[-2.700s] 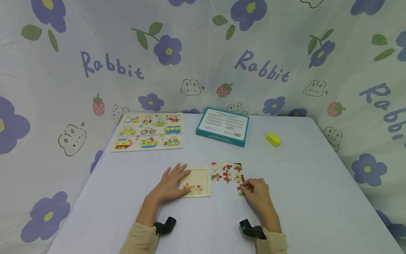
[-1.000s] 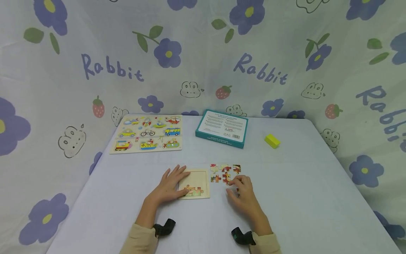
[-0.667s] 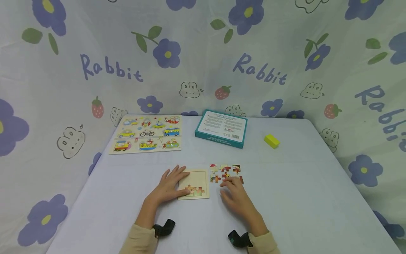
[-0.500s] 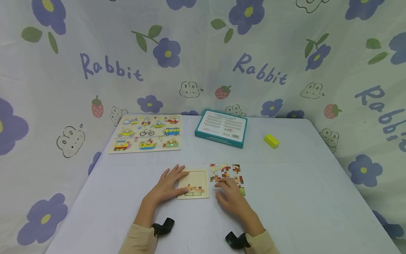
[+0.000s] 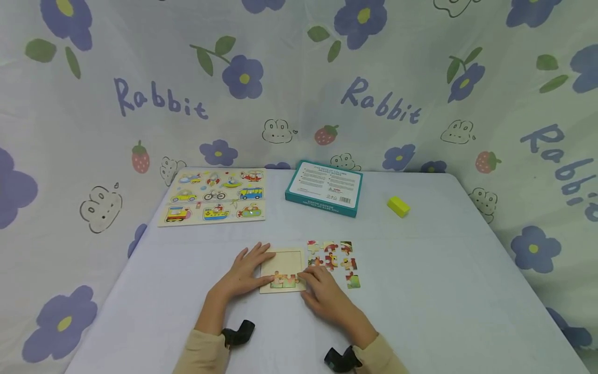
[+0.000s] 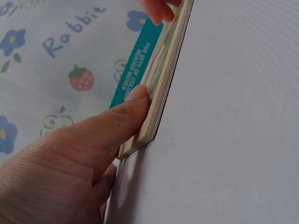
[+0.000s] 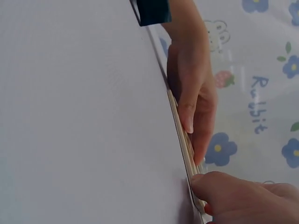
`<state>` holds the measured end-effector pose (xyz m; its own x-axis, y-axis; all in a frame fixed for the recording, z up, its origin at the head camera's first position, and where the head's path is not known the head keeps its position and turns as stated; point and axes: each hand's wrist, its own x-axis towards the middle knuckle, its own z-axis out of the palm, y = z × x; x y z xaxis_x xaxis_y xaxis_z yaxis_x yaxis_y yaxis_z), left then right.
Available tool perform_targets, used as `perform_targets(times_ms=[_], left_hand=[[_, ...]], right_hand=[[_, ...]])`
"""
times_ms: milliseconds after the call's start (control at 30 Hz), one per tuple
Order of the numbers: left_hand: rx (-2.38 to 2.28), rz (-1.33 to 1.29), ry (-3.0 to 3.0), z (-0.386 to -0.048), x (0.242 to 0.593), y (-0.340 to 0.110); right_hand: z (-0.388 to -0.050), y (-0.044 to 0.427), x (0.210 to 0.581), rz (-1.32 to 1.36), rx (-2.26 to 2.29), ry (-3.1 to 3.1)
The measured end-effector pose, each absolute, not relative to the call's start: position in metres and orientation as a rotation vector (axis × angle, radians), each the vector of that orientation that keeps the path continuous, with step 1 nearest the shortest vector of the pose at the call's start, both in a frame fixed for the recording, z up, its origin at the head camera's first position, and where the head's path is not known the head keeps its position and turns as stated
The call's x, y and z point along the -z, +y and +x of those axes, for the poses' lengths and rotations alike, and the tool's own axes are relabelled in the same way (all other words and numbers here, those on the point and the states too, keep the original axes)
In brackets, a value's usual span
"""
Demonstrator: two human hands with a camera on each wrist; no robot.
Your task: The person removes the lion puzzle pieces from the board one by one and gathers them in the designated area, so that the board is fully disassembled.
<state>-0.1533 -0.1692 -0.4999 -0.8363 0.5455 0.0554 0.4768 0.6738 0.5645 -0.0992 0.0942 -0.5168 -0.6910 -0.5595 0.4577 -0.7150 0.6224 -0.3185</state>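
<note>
My left hand lies with spread fingers over the left side of a shallow wooden puzzle tray. Its thumb reaches the joined jigsaw pieces along the tray's lower part. At the tray's right edge is my right hand, fingers bent, index fingertip touching near the joined pieces. In the right wrist view, the right thumb is against the tray's near edge. Whether anything lies under the right fingertips is hidden. Loose jigsaw pieces lie right of the tray, with a green-edged piece nearest me.
Behind the tray lie a peg puzzle board with vehicle pictures and a teal box. A yellow block sits farther right. A white cloth covers the table, and a patterned curtain hangs behind.
My right hand has moved left from the loose pieces to the tray's right edge, uncovering the green-edged piece. My left hand stays on the tray.
</note>
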Motion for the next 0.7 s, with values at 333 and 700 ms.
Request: perform_targets(times_ms=[333, 700], left_hand=[[-0.884, 0.819, 2.773, -0.152, 0.503, -0.168], [-0.881, 0.804, 2.781, -0.152, 0.502, -0.167]], right_hand=[[-0.108, 0.081, 0.518, 0.975, -0.631, -2.601], [-0.109, 0.078, 0.517, 0.883, -0.757, -2.613]])
